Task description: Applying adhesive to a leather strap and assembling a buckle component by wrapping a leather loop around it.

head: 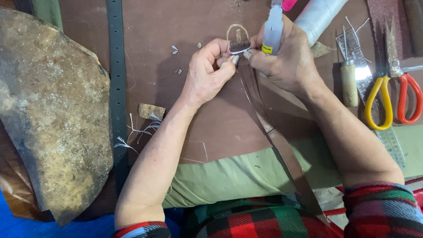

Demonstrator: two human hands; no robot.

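Note:
A brown leather belt strap (273,136) runs from my lap up to a tan buckle (238,33) at the top centre of the brown work surface. My left hand (207,72) pinches the strap end just below the buckle with thumb and forefinger. My right hand (286,59) touches the same spot with its fingertips while gripping a white plastic lighter (273,28) upright. A thin pale thread crosses the strap fold between both hands.
A large rough stone slab (48,110) fills the left. A dark punched belt (116,83) lies beside it. At right lie a wooden-handled awl (349,79), a clear ruler (374,97), yellow scissors (379,101), red scissors (410,97) and a white thread spool (317,15). Leather scraps dot the surface.

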